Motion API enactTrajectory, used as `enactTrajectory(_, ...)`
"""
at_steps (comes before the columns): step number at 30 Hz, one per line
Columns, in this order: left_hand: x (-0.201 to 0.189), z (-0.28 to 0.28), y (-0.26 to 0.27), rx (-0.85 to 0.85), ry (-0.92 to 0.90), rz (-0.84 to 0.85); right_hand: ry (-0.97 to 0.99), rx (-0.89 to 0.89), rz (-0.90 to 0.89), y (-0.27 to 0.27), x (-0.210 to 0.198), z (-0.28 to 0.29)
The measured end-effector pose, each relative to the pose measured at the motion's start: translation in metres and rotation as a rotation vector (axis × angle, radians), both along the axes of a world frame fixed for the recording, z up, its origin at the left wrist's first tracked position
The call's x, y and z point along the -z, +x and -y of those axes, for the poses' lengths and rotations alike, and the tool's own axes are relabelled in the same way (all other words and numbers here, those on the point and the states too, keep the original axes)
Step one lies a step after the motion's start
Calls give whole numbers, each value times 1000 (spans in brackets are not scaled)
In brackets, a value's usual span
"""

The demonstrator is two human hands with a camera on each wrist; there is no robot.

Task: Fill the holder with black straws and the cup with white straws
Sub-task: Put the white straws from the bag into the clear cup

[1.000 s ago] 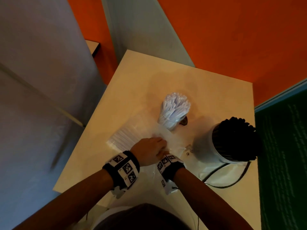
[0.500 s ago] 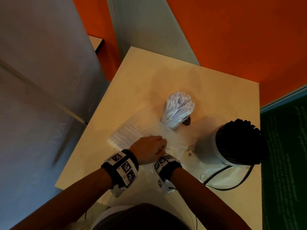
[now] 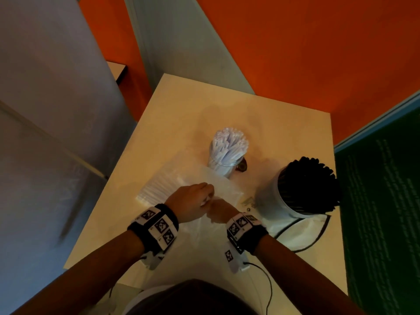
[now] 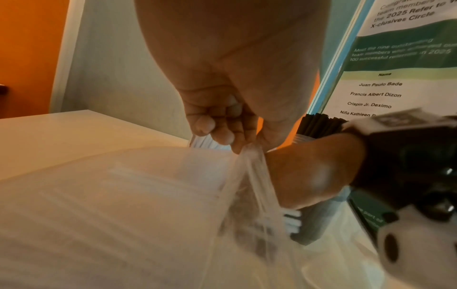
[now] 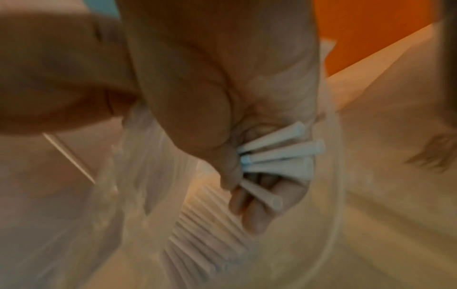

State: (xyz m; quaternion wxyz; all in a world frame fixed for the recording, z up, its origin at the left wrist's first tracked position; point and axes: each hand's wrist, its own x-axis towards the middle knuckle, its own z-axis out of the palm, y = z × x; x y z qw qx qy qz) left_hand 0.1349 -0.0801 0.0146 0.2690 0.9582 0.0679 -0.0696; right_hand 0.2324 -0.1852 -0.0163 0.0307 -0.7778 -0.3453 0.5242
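Note:
A clear plastic bag (image 3: 181, 183) of white straws (image 3: 156, 187) lies on the cream table (image 3: 284, 123). My left hand (image 3: 193, 201) pinches the bag's open edge (image 4: 247, 156) and holds it up. My right hand (image 3: 220, 210) is inside the bag mouth, its fingers curled round several white straws (image 5: 277, 154). Behind the bag stands a clear cup (image 3: 223, 165) packed with white straws (image 3: 230, 144). At the right a white round holder (image 3: 270, 201) is packed with black straws (image 3: 306, 183).
A white cloth with a black cord border (image 3: 302, 233) lies under the holder at the table's right edge. A small dark object (image 3: 242, 167) sits beside the cup. A green poster board (image 3: 381, 201) stands right of the table, orange and grey walls behind.
My right hand has come out from under the left hand and now shows beside it at the bag mouth. The camera has moved closer.

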Motion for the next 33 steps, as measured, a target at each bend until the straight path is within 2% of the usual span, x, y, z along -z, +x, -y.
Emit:
enactTrajectory(2, 1, 2, 1, -19, 8, -17, -28, 92, -56, 4, -9, 12)
enactTrajectory(4, 4, 6, 2, 32, 74, 17, -92, 100, -104, 10, -21, 30)
enactTrajectory(6, 7, 13, 5, 153, 138, 43, -141, 35, -70, 18, -40, 50)
enactTrajectory(10, 8, 42, 13, 343, 78, 61, -147, -79, 46, 27, -88, 78)
enactTrajectory(14, -1, 76, 24, 261, -189, 4, -74, -130, 51, 35, -136, 98)
enactTrajectory(16, -6, 80, 28, 214, -183, 26, 0, -101, 35, 42, -152, 106)
enactTrajectory(18, -12, 75, 30, 182, -154, 61, 180, 19, 63, 51, -162, 112)
enactTrajectory(21, -21, 60, 29, 122, -162, 84, 629, 507, 57, 57, -162, 115)
enactTrajectory(23, -25, 50, 28, 88, -153, 77, 810, 711, 107, 52, -155, 110)
enactTrajectory(25, -27, 44, 28, 75, -127, 71, 879, 758, 89, 40, -143, 100)
enactTrajectory(30, -28, 42, 28, 82, -64, 49, 875, 725, -17, 13, -118, 70)
enactTrajectory(33, -28, 32, 24, 3, -160, 62, 1086, 892, -92, 16, -113, 72)
